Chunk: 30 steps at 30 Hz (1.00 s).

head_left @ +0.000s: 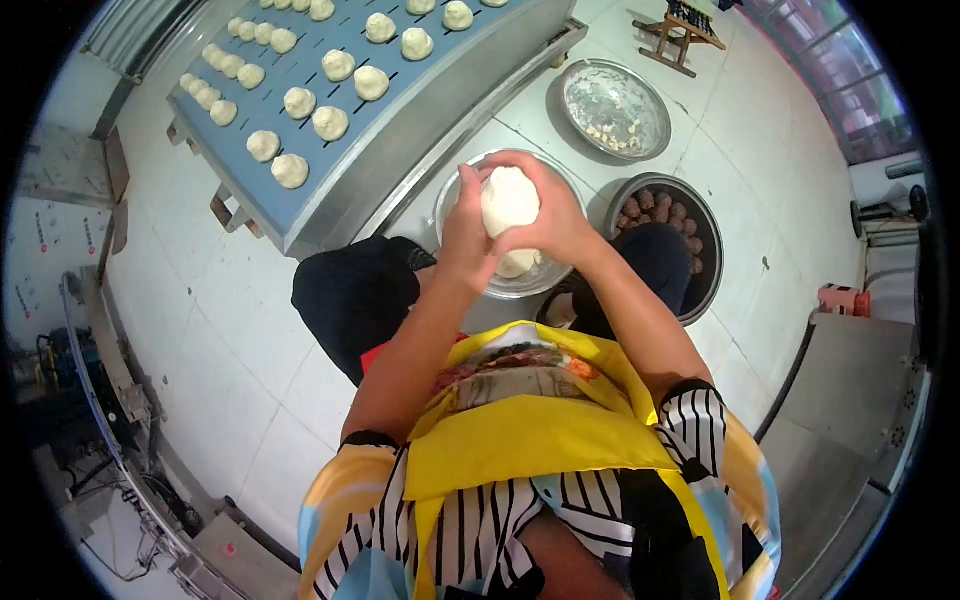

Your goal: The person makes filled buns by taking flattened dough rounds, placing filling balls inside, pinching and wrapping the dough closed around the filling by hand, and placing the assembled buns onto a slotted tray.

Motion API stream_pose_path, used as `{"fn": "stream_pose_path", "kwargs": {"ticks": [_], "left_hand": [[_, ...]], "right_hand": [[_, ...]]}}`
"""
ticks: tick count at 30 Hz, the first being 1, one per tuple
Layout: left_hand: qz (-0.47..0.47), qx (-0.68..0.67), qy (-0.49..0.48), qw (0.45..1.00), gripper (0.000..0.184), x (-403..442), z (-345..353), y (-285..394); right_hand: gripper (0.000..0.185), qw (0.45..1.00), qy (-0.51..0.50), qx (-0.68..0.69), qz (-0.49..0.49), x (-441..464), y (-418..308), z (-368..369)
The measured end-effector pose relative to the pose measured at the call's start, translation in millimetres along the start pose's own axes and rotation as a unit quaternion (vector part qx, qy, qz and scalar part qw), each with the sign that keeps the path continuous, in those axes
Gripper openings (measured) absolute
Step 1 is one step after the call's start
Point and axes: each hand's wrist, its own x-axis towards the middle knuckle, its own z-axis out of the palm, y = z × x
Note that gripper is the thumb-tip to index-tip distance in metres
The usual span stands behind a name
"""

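Note:
Between my two hands is a lump of pale dough (510, 200), held above a metal bowl (448, 205). My left hand (465, 235) cups its left side, and my right hand (552, 210) curls around its right side and top. Below the hands, more dough (518, 264) shows inside the bowl, partly hidden by my fingers. To the right, a dark round tub (712, 265) contains several reddish-brown balls (655, 207), partly covered by my right knee.
A blue slotted conveyor (300, 205) with a metal frame carries several dough balls (330, 123) at upper left. A flour-dusted metal basin (600, 95) lies on the tiled floor (240, 360). Farther off stands a small wooden stool (675, 40). Metal equipment (850, 400) lines the right side.

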Motion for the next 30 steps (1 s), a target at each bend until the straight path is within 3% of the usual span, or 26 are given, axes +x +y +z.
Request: {"fn": "stream_pose_path", "kwargs": {"ticks": [2, 4, 6, 9, 12, 13, 15, 16, 19, 22, 25, 28, 30], "left_hand": [[0.187, 0.124, -0.092, 0.970, 0.074, -14, -7, -6], [0.182, 0.134, -0.100, 0.969, 0.073, -9, -6, -7], [-0.022, 0.032, -0.013, 0.999, 0.072, 3, -5, -4], [-0.069, -0.062, -0.064, 0.994, 0.067, 3, -3, 4], [-0.014, -0.018, -0.051, 0.998, 0.059, 3, 1, 8], [-0.007, 0.015, -0.011, 1.000, 0.056, -4, 11, 16], [-0.044, 0.034, -0.059, 0.997, 0.055, 1, -1, 10], [-0.059, 0.043, -0.086, 0.994, 0.055, 7, -6, 7], [-0.045, -0.005, -0.020, 0.999, 0.060, 7, 7, 4], [-0.044, -0.025, -0.044, 0.998, 0.057, 1, 9, 15], [-0.053, 0.005, -0.076, 0.996, 0.055, 4, 0, 12], [-0.061, 0.012, -0.041, 0.997, 0.060, 4, 2, 15], [-0.041, -0.029, 0.006, 0.999, 0.060, -1, 15, 16]], "right_hand": [[0.070, 0.999, 0.006, -0.037, 0.035, -6, -7, 2], [0.069, 0.997, 0.021, -0.058, 0.045, -6, -8, 0], [0.068, 0.997, 0.040, -0.053, 0.039, -8, -1, 2], [0.065, 0.990, 0.077, -0.096, 0.066, -3, 0, 6], [0.062, 0.984, 0.062, -0.145, -0.088, 3, 0, 2], [0.061, 0.997, 0.028, -0.072, -0.001, 3, -5, -1], [0.061, 0.981, -0.041, 0.074, 0.174, 0, -15, -8], [0.059, 0.986, -0.010, 0.048, 0.159, 0, -14, -6], [0.054, 0.991, 0.064, -0.023, 0.113, 2, -5, 5], [0.052, 0.997, 0.021, 0.021, 0.074, 6, -12, -1], [0.061, 0.971, -0.053, 0.109, 0.208, 3, -33, -4], [0.063, 0.990, 0.051, -0.010, 0.132, 5, -11, 12], [0.065, 0.997, 0.035, -0.031, 0.064, 6, -16, 8]]}}
